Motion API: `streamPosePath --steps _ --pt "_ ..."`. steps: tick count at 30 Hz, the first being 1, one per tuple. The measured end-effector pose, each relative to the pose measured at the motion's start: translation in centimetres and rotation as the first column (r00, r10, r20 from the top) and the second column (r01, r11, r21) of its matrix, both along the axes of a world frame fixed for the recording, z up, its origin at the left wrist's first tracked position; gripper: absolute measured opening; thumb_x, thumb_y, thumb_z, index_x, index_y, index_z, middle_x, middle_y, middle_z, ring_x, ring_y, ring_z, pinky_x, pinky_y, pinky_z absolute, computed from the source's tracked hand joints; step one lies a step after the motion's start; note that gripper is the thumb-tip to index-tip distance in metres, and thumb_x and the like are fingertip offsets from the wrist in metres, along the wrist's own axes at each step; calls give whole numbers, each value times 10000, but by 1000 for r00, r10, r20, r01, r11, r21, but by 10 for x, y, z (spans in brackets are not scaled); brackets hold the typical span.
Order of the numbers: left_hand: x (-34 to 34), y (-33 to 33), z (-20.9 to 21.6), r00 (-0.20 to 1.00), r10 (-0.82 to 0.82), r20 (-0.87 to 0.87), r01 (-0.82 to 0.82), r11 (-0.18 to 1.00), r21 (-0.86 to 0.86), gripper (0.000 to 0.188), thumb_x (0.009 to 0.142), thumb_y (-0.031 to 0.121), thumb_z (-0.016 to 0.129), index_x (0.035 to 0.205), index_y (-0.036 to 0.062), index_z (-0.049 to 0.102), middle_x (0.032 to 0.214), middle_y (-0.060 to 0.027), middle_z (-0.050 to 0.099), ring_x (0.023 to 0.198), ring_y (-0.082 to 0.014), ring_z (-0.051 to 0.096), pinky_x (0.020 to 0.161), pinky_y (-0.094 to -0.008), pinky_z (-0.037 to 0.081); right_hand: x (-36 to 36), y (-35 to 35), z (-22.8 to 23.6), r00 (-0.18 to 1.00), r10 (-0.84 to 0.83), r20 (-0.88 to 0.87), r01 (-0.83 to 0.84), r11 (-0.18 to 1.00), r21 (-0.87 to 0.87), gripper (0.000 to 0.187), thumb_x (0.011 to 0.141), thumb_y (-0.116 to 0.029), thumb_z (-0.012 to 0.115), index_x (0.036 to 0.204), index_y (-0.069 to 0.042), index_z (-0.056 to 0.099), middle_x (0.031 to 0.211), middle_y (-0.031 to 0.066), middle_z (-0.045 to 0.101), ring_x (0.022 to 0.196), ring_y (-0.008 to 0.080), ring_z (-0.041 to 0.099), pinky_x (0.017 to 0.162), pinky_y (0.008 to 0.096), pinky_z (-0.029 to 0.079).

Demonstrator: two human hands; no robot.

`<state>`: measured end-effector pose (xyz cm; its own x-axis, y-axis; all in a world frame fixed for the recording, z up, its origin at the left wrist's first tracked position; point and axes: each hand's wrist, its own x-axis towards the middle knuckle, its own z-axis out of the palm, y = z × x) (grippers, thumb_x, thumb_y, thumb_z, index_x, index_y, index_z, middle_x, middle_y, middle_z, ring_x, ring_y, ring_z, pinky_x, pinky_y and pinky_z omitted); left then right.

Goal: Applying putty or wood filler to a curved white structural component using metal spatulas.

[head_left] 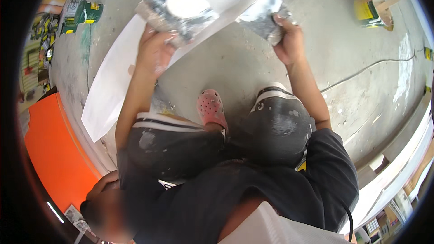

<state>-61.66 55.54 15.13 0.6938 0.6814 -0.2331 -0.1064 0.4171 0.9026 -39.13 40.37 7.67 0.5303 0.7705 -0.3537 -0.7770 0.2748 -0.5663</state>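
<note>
My left hand [155,53] is closed on the near edge of a flat, square filler board [153,1], smeared grey and white. A round mound of white putty [186,4] sits on it. To the right, my right hand [290,40] grips a wide putty knife [261,17], thumb on top, its blade coated in white and pointing up and left. The two tools are apart. Beneath and beyond them runs a long white panel [108,86], slanting from the lower left to the top. Whether the blade touches the panel I cannot tell.
A yellow and green bucket [365,11] with a wooden stick stands at the far right. A cable [361,66] crosses the concrete floor. Green containers [90,12] and an orange panel [58,131] are on the left. Another person [106,212] is close at the lower left.
</note>
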Motion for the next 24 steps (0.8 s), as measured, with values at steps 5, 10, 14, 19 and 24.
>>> streamPosePath --steps 5,10,14,19,24 --pt "51 -13 24 982 -51 184 35 996 87 552 748 -95 389 1261 56 251 1114 -138 481 1039 -254 504 818 -421 476 15 -1 67 989 6 147 -25 992 125 207 790 -5 500 963 107 501 927 159 568 814 239 593 772 341 503" --pt "72 -26 36 971 -62 231 13 978 209 552 740 -112 405 1245 61 260 1128 -141 467 1003 -235 524 798 -370 480 14 3 88 985 -62 160 41 991 129 162 768 34 511 901 126 513 901 164 572 797 234 596 741 334 517" --pt "77 -33 33 989 -132 66 93 904 417 550 747 -116 408 1249 32 238 1148 -163 458 1045 -243 504 844 -400 465 7 3 87 976 -103 194 85 991 101 213 726 67 540 934 109 511 911 176 571 787 248 606 688 357 535" --pt "82 -42 30 983 -176 44 121 814 568 558 746 -122 416 1254 2 222 1168 -152 440 1053 -204 489 867 -341 434 -1 9 79 980 -134 149 111 982 152 214 734 70 534 942 106 503 920 175 565 791 244 605 682 347 536" --pt "83 -49 30 975 -182 -129 222 752 621 584 746 -123 417 1276 -29 189 1200 -123 416 1106 -181 437 917 -314 370 -2 12 78 995 -97 24 93 986 140 206 763 36 534 952 108 489 943 158 556 827 232 586 741 327 506"
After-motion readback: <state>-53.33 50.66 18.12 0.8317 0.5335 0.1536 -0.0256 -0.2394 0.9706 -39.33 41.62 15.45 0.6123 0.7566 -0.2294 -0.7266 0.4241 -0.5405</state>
